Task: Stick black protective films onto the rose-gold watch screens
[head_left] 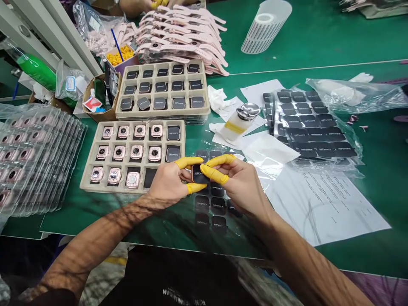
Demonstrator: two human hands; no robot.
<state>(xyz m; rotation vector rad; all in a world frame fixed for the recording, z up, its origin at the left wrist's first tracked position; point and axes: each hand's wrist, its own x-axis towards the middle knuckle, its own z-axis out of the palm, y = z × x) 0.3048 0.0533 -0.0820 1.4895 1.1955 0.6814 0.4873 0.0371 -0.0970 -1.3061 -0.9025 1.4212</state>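
Note:
My left hand point(172, 180), with yellow finger cots on its fingertips, grips a smartwatch point(198, 175) by its edges. A black printed film covers the face of this watch. My right hand point(234, 176), also in yellow cots, is closed on the upper right of the same watch, its thumb lying across the face. Beneath both hands lies a sheet of black printed film stickers point(218, 205). Left of them is a beige compartment tray point(83, 178); several pink smartwatches point(136, 152) lie back up in it, and others show a black printed face.
Another beige tray point(119, 111) of black-faced watches stands behind. Stacked clear trays point(38, 157) are at left, pink straps point(181, 34) at the back. A pump bottle point(237, 125), bagged film sheets point(299, 110) and printed paper point(325, 204) lie right. Another person's hands point(156, 4) show at the top.

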